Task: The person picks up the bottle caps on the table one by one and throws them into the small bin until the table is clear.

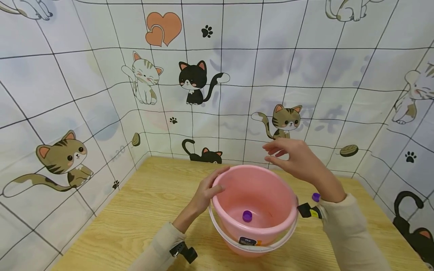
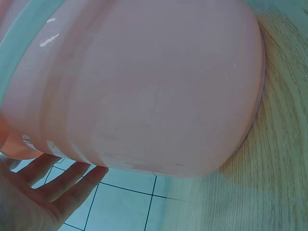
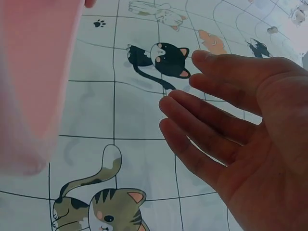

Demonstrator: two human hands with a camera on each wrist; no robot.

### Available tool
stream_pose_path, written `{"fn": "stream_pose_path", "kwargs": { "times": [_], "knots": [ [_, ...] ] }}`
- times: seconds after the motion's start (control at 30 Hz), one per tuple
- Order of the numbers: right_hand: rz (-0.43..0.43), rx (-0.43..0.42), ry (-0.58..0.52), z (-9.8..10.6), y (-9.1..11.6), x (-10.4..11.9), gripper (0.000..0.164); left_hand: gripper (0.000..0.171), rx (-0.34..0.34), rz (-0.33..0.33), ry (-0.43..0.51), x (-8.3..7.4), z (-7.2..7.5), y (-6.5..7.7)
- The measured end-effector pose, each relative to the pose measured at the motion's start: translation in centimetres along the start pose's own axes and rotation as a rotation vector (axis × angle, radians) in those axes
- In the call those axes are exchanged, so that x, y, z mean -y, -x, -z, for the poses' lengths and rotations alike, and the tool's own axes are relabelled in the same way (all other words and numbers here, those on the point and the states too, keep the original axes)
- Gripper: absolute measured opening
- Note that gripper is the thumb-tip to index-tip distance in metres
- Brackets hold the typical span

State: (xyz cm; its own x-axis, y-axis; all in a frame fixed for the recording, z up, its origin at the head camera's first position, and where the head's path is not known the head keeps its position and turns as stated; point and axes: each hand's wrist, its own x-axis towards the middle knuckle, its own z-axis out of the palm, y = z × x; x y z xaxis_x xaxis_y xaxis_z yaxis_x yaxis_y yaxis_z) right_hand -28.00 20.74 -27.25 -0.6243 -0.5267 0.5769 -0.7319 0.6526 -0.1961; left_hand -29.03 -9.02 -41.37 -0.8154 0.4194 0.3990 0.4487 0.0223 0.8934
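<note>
A pink plastic bucket point(image 1: 253, 233) with a white handle stands on the wooden table, tilted a little toward me. My left hand point(image 1: 207, 190) holds its left rim, thumb over the edge and fingers against the outer wall; the left wrist view shows those fingers point(image 2: 72, 180) touching the wall. Inside on the bottom lies a small purple cap point(image 1: 247, 216). Above the bucket's far right rim hovers my right hand point(image 1: 294, 158), fingers loosely bent with nothing between them. The right wrist view shows the right hand point(image 3: 236, 130) apart from the bucket point(image 3: 33, 86).
Another purple cap point(image 1: 316, 197) lies on the table right of the bucket, beside my right wrist. The wooden table point(image 1: 135, 218) extends to walls point(image 1: 271, 67) covered with a cat-print tile pattern. The white handle point(image 1: 252, 248) hangs down across the bucket's near side.
</note>
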Motion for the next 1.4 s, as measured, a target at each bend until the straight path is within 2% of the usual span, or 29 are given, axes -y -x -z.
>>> {"fn": "stream_pose_path", "kwargs": {
  "times": [0.2, 0.47, 0.7, 0.8, 1.0, 1.2, 1.4],
  "knots": [
    [-0.065, -0.017, 0.027, 0.3, 2.3, -1.6, 0.024, 0.065, 0.006, 0.002, -0.006, 0.0, -0.1, -0.1],
    [-0.175, 0.01, 0.046, 0.6, 6.5, -3.9, 0.026, 0.067, 0.001, 0.001, 0.003, -0.1, -0.3, 0.0],
    [-0.367, 0.096, 0.049, 0.5, 10.7, -6.3, 0.03, 0.067, -0.003, -0.002, 0.019, -0.1, -0.3, 0.1],
    [-0.423, 0.111, 0.045, 0.3, 12.4, -7.4, 0.033, 0.066, -0.003, -0.004, 0.021, -0.1, -0.2, 0.1],
    [-0.441, 0.082, 0.04, -0.4, 15.2, -9.4, 0.027, 0.066, -0.015, -0.013, 0.016, -0.3, -0.1, 0.1],
    [-0.534, 0.122, 0.038, -0.9, 17.9, -11.1, 0.029, 0.065, -0.003, -0.032, 0.018, -0.2, -0.2, 0.0],
    [-0.585, 0.126, 0.066, -1.5, 20.2, -12.6, 0.028, 0.064, -0.009, -0.027, 0.016, -0.3, -0.3, 0.1]
  ]
}}
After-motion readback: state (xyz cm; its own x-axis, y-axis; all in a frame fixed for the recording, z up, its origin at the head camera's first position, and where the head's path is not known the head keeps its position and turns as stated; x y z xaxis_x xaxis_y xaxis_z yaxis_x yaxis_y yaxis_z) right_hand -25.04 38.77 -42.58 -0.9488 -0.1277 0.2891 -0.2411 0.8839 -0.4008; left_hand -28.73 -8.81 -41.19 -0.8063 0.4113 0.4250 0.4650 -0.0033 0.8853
